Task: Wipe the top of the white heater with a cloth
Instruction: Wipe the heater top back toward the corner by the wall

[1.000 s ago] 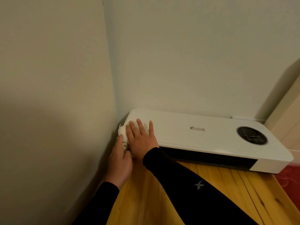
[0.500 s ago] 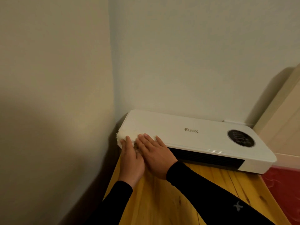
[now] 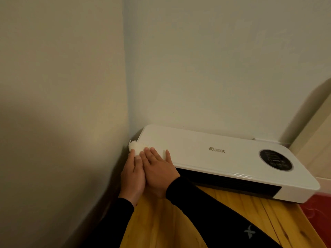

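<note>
The white heater (image 3: 206, 147) lies flat on a wooden table, pushed into the wall corner, with a dark round control panel (image 3: 276, 159) near its right end. A white cloth (image 3: 136, 147) sits on the heater's front left corner. My right hand (image 3: 157, 169) lies flat with straight fingers, pressing the cloth against the heater's top. Beside it my left hand (image 3: 132, 176) rests with its fingertips touching the cloth's left edge. Most of the cloth is hidden under the fingers.
Walls close in on the left (image 3: 62, 104) and behind (image 3: 215, 68) the heater. The wooden table (image 3: 179, 226) extends toward me. Something red (image 3: 318, 210) lies at the right past the table edge, below a pale panel (image 3: 315, 140).
Both hands and the cloth slid from further back on the left end toward the heater's front left corner. The right hand's fingers spread a little over the front edge.
</note>
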A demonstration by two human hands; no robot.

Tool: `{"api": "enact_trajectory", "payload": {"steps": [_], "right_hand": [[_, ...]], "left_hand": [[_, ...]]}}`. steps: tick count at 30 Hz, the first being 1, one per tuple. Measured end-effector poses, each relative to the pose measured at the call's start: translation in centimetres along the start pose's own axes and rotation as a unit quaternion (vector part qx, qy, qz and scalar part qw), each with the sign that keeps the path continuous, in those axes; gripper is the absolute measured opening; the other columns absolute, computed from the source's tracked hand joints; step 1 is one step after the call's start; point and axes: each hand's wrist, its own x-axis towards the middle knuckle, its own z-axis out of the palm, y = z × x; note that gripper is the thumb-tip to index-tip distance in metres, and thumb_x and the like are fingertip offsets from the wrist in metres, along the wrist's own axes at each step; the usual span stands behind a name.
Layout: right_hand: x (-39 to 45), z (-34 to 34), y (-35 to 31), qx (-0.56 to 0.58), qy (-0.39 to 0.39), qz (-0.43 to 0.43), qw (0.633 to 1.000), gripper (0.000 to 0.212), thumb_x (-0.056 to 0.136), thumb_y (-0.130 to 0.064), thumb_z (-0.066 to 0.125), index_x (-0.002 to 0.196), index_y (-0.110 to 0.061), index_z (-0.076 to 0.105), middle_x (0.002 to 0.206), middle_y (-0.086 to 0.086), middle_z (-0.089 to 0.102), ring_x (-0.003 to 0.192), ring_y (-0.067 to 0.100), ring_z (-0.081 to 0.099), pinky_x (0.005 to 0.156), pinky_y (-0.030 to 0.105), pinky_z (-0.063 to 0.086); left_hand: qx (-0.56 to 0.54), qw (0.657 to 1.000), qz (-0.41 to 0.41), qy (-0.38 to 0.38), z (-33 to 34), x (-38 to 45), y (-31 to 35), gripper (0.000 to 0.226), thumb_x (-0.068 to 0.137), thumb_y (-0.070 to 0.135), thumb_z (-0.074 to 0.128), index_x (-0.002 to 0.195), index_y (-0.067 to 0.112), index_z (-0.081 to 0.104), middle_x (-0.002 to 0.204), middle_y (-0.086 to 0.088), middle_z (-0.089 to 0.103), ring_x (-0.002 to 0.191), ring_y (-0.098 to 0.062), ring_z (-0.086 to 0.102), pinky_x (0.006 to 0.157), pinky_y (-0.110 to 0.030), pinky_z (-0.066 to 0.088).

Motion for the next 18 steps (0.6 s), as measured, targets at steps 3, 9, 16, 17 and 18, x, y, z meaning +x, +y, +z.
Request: {"api": "enact_trajectory", "payload": {"steps": [3, 9, 16, 17, 18], "right_hand": [[1.5, 0.5, -0.6, 0.008, 0.002, 0.015, 1.000, 0.069, 0.104, -0.036, 0.033, 0.160, -0.012, 0.000, 0.168, 0.011, -0.002, 0.155, 0.028, -0.006, 0.117, 0.067, -0.001], [4.2, 0.7, -0.9, -0.011, -0.002, 0.041, 0.999, 0.083, 0.098, -0.046, 0.043, 0.160, -0.013, -0.001, 0.168, 0.013, -0.005, 0.154, 0.030, -0.011, 0.109, 0.076, -0.010], [6.8, -0.1, 0.0, 0.027, -0.030, 0.077, 0.996, 0.080, 0.097, -0.044, 0.034, 0.159, -0.015, -0.007, 0.167, 0.012, -0.011, 0.153, 0.030, -0.018, 0.109, 0.075, -0.013], [7.3, -0.1, 0.1, 0.041, -0.035, 0.084, 0.995, 0.081, 0.096, -0.044, 0.034, 0.159, -0.015, -0.007, 0.167, 0.012, -0.012, 0.152, 0.030, -0.020, 0.109, 0.074, -0.014], [7.7, -0.1, 0.3, 0.054, -0.039, 0.091, 0.994, 0.082, 0.094, -0.043, 0.034, 0.159, -0.015, -0.007, 0.167, 0.012, -0.013, 0.152, 0.029, -0.021, 0.109, 0.073, -0.014]], "left_hand": [[-0.064, 0.997, -0.025, -0.030, -0.4, 1.1, 0.8, 0.044, 0.105, 0.037, 0.041, 0.147, 0.026, 0.044, 0.135, 0.010, 0.054, 0.117, -0.007, 0.053, 0.095, -0.025, 0.040], [-0.078, 0.987, -0.075, -0.117, -1.2, 4.1, 1.7, 0.021, 0.095, 0.035, 0.061, 0.114, 0.031, 0.067, 0.106, 0.008, 0.075, 0.098, -0.009, 0.071, 0.080, -0.028, 0.052], [-0.007, 0.984, -0.098, -0.147, -0.3, 8.5, 2.6, 0.029, 0.095, 0.029, 0.061, 0.121, 0.015, 0.065, 0.101, 0.002, 0.073, 0.080, -0.001, 0.070, 0.056, -0.011, 0.049], [0.015, 0.983, -0.098, -0.154, -0.2, 9.1, 2.7, 0.028, 0.096, 0.029, 0.061, 0.118, 0.014, 0.066, 0.099, 0.000, 0.074, 0.077, -0.001, 0.070, 0.054, -0.010, 0.048], [0.031, 0.980, -0.103, -0.165, -0.1, 9.7, 2.8, 0.026, 0.096, 0.029, 0.060, 0.116, 0.014, 0.066, 0.097, 0.000, 0.074, 0.076, -0.001, 0.070, 0.054, -0.012, 0.048]]}}
